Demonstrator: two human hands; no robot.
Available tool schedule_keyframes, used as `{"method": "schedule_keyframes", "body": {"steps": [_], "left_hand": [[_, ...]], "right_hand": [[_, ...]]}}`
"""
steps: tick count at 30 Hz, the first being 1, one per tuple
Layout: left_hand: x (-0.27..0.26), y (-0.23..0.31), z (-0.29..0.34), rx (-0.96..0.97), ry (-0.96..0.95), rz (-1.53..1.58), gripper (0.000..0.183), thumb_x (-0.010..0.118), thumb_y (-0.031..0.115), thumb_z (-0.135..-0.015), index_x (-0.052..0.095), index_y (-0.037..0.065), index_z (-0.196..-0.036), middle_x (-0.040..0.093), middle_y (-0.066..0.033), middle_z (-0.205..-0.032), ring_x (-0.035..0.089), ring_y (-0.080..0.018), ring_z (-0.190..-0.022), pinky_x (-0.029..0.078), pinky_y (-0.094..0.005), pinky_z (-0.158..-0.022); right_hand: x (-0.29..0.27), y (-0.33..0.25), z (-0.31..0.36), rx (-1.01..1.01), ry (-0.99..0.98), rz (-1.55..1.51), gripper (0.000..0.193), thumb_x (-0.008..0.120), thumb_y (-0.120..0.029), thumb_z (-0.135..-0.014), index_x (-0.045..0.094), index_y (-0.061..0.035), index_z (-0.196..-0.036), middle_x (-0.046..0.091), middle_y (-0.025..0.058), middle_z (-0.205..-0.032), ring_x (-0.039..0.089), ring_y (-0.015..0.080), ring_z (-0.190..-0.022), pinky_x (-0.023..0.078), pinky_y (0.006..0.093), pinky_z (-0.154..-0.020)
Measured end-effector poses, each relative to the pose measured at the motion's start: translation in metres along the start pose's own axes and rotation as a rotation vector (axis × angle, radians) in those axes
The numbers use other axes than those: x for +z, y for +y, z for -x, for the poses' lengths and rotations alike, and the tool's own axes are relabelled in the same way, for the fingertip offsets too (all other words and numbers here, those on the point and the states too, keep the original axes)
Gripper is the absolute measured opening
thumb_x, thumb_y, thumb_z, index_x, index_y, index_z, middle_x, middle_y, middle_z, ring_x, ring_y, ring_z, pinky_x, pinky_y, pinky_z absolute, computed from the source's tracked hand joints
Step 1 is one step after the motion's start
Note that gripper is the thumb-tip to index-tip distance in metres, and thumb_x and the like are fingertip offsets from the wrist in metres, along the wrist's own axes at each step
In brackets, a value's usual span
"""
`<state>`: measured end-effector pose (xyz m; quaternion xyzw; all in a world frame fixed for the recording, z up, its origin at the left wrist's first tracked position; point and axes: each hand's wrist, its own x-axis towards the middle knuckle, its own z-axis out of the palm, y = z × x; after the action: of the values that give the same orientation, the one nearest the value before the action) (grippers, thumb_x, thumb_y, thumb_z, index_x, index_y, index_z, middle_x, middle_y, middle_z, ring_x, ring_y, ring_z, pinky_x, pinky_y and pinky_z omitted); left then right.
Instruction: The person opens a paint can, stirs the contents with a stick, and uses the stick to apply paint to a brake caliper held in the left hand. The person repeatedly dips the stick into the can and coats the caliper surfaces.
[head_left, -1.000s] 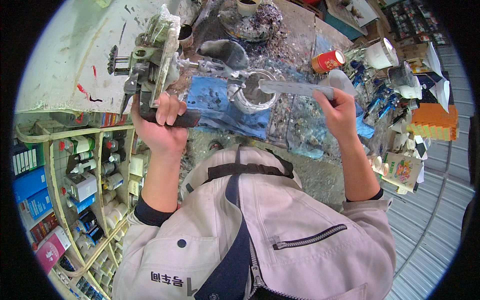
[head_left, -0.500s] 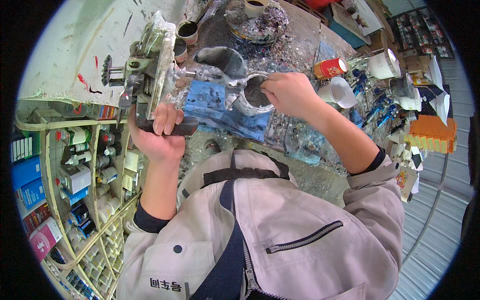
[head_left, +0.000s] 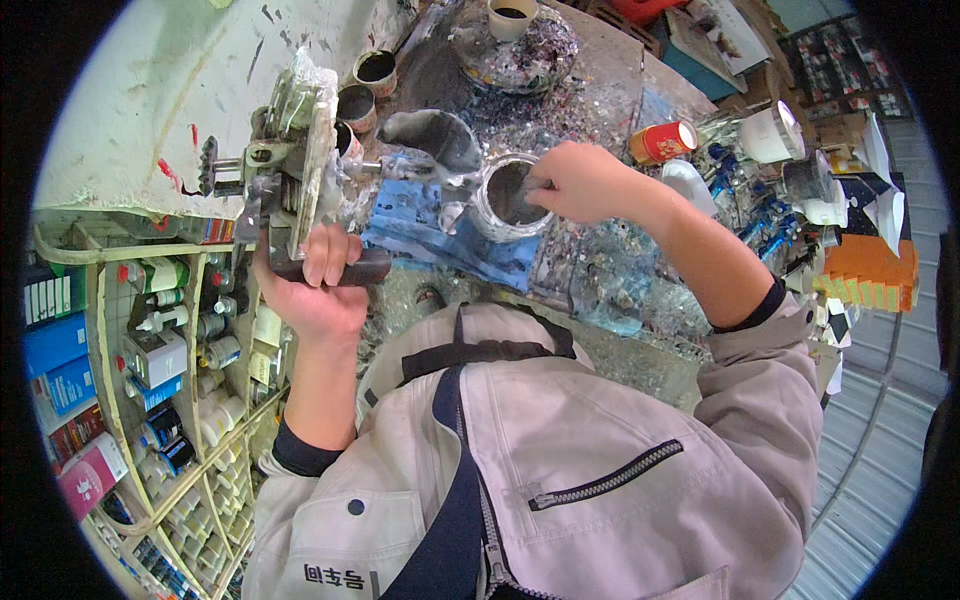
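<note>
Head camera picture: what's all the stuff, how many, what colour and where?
open can: one, silvery, middle of bench
sheet: one, blue, beside the can
caked tool: one, whitish and dark, left
dark-filled cups: four, pale, three beside the tool, one on the mound
mound: one, multicoloured, far bench
red container: one, red and gold, bench's right
white containers: at least two, white, near it
clutter: uncountable, mixed, far right
bottles and boxes: many, mixed, left shelf
jacket: one, beige, bottom middle
left hand: one, bare, around tool's handle
right hand: one, bare, at can's mouth
</note>
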<state>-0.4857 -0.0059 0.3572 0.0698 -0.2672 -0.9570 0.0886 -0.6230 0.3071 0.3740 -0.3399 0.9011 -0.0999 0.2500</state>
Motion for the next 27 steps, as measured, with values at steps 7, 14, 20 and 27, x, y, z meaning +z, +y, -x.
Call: {"method": "schedule_keyframes", "body": {"steps": [7, 14, 20, 27], "left_hand": [[0.008, 0.001, -0.001, 0.008, 0.025, -0.025, 0.043, 0.036, 0.049, -0.106, 0.045, 0.017, -0.079, 0.036, 0.0055, -0.059, 0.035, -0.0105, -0.054, 0.037, -0.0304, -0.068], [0.012, -0.002, -0.009, -0.016, 0.069, -0.061, 0.046, 0.034, 0.053, -0.106, 0.043, 0.018, -0.077, 0.035, 0.0064, -0.056, 0.033, -0.0102, -0.054, 0.036, -0.0300, -0.069], [0.011, -0.005, -0.015, -0.014, -0.028, -0.050, 0.045, 0.039, 0.052, -0.107, 0.045, 0.016, -0.081, 0.036, 0.0052, -0.059, 0.034, -0.0101, -0.054, 0.036, -0.0289, -0.066], [0.014, 0.000, -0.015, 0.013, 0.011, -0.023, 0.047, 0.040, 0.054, -0.106, 0.045, 0.016, -0.079, 0.036, 0.0042, -0.058, 0.034, -0.0110, -0.054, 0.036, -0.0303, -0.067]], "right_hand": [[-0.007, 0.029, 0.024, 0.281, 0.197, -0.546, 0.032, 0.076, -0.028, -0.091, 0.077, 0.0018, -0.104, 0.066, 0.0082, -0.074, 0.057, 0.0143, -0.069, 0.047, 0.0358, -0.064], [0.010, 0.048, 0.074, 0.485, 0.420, -1.023, 0.027, 0.075, -0.024, -0.095, 0.079, 0.0009, -0.102, 0.063, -0.0045, -0.076, 0.051, 0.0057, -0.070, 0.040, 0.0282, -0.061], [0.016, 0.050, 0.092, 0.465, 0.464, -1.234, 0.018, 0.075, -0.022, -0.097, 0.071, -0.0055, -0.091, 0.048, -0.0088, -0.067, 0.038, 0.0037, -0.057, 0.026, 0.0262, -0.051], [-0.023, 0.050, 0.096, 0.307, 0.618, -1.571, 0.024, 0.071, -0.018, -0.100, 0.057, -0.0127, -0.081, 0.042, -0.0091, -0.065, 0.035, 0.0043, -0.051, 0.023, 0.0260, -0.048]]}}
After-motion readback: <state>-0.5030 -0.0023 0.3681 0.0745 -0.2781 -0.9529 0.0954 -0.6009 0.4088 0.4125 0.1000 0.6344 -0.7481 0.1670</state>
